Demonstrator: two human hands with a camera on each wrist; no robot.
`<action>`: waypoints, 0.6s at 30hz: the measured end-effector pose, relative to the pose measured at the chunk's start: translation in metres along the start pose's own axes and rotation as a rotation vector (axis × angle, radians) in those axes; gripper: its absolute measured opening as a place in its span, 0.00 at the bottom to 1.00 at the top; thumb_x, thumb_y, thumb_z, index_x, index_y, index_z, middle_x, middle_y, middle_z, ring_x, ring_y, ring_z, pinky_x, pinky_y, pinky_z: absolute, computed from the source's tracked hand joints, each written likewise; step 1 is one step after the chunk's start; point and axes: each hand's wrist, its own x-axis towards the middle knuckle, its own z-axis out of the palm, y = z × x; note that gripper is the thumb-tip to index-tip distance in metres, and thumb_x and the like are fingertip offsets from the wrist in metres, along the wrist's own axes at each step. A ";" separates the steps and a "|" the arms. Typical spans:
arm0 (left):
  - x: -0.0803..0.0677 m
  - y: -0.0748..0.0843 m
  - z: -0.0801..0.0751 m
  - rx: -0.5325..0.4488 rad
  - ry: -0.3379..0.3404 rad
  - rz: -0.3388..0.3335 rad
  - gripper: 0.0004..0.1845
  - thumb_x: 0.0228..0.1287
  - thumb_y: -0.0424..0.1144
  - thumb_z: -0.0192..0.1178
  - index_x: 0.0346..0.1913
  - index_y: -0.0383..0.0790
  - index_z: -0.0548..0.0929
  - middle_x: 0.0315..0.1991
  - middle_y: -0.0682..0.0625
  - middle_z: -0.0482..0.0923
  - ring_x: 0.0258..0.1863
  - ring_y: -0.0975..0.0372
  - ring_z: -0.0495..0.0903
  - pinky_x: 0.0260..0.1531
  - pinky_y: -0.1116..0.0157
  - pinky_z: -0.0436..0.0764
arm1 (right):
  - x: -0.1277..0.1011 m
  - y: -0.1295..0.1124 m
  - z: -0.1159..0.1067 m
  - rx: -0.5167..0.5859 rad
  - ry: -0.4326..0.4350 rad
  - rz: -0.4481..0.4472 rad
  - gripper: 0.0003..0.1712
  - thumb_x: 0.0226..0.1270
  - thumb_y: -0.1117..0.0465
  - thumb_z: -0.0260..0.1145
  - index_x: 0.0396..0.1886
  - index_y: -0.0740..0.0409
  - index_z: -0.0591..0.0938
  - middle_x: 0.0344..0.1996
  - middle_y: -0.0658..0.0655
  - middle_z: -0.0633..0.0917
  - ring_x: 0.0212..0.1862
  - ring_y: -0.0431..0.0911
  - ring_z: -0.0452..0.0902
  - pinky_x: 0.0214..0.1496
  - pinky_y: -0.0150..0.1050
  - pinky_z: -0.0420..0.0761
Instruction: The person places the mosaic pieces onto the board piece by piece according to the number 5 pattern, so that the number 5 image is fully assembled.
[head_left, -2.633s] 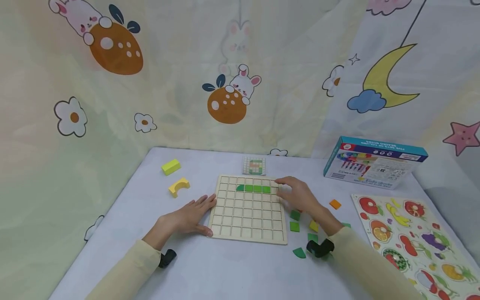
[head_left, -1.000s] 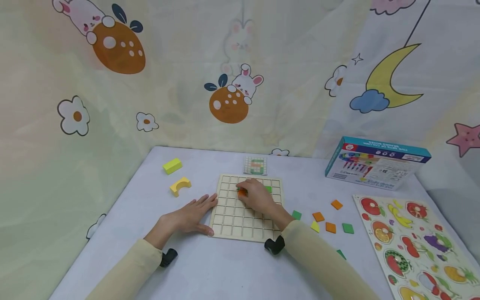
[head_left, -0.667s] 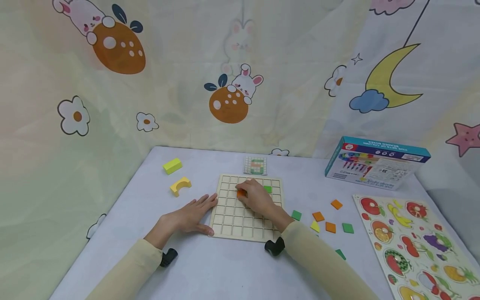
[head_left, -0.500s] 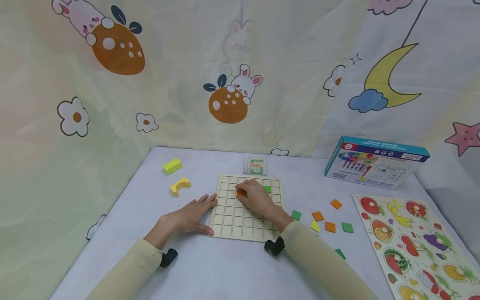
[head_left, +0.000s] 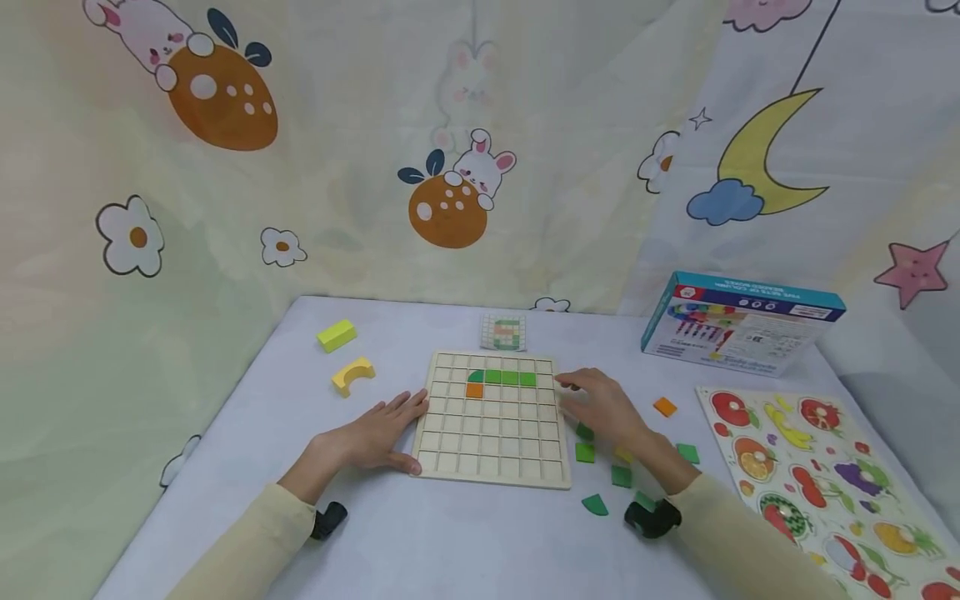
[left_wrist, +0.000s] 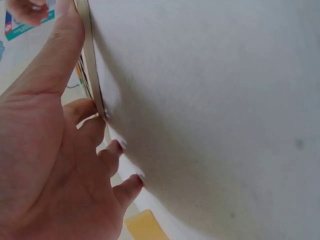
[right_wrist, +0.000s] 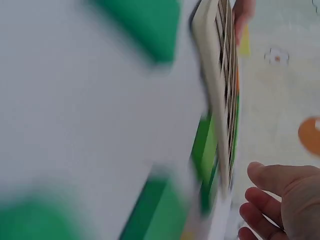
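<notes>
A wooden grid board (head_left: pixel 491 433) lies in the middle of the table. In its second row sits a line of green tiles (head_left: pixel 504 377), and an orange tile (head_left: pixel 474 390) lies under the line's left end. My left hand (head_left: pixel 378 429) rests flat on the table with straight fingers against the board's left edge (left_wrist: pixel 92 75). My right hand (head_left: pixel 600 404) hovers at the board's right edge with relaxed fingers (right_wrist: pixel 270 197) and holds nothing. Loose green tiles (head_left: pixel 585 452) and an orange tile (head_left: pixel 664 407) lie on the table around and behind it. The right wrist view is blurred.
A small pattern card (head_left: pixel 504 332) lies behind the board. Two yellow blocks (head_left: pixel 336 335) (head_left: pixel 353 375) sit at the back left. A blue game box (head_left: pixel 742 321) stands at the back right, and a fruit puzzle board (head_left: pixel 817 475) lies along the right edge.
My right hand set the orange tile into the board under the left end of the green row, let go, and drew back to the board's right edge. The left hand stayed put.
</notes>
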 end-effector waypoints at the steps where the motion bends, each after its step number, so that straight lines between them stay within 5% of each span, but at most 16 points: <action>1: -0.001 0.000 -0.001 0.003 -0.003 -0.003 0.56 0.51 0.61 0.67 0.77 0.41 0.50 0.80 0.48 0.40 0.78 0.47 0.41 0.74 0.42 0.49 | -0.004 0.011 -0.006 -0.005 -0.003 0.026 0.25 0.63 0.59 0.69 0.60 0.57 0.79 0.52 0.59 0.83 0.51 0.52 0.77 0.54 0.52 0.81; 9: -0.004 0.000 -0.003 -0.014 -0.005 0.004 0.56 0.52 0.60 0.67 0.77 0.39 0.50 0.79 0.46 0.41 0.78 0.46 0.41 0.74 0.41 0.48 | -0.031 0.085 -0.048 -0.088 -0.025 0.220 0.30 0.65 0.58 0.66 0.65 0.61 0.72 0.63 0.70 0.71 0.61 0.65 0.67 0.60 0.65 0.73; 18: -0.002 0.000 -0.002 -0.014 -0.010 0.009 0.56 0.52 0.60 0.67 0.77 0.40 0.49 0.79 0.46 0.41 0.78 0.46 0.41 0.74 0.41 0.47 | -0.046 0.106 -0.058 -0.069 -0.009 0.281 0.29 0.63 0.60 0.66 0.63 0.67 0.73 0.48 0.69 0.79 0.46 0.58 0.73 0.50 0.56 0.80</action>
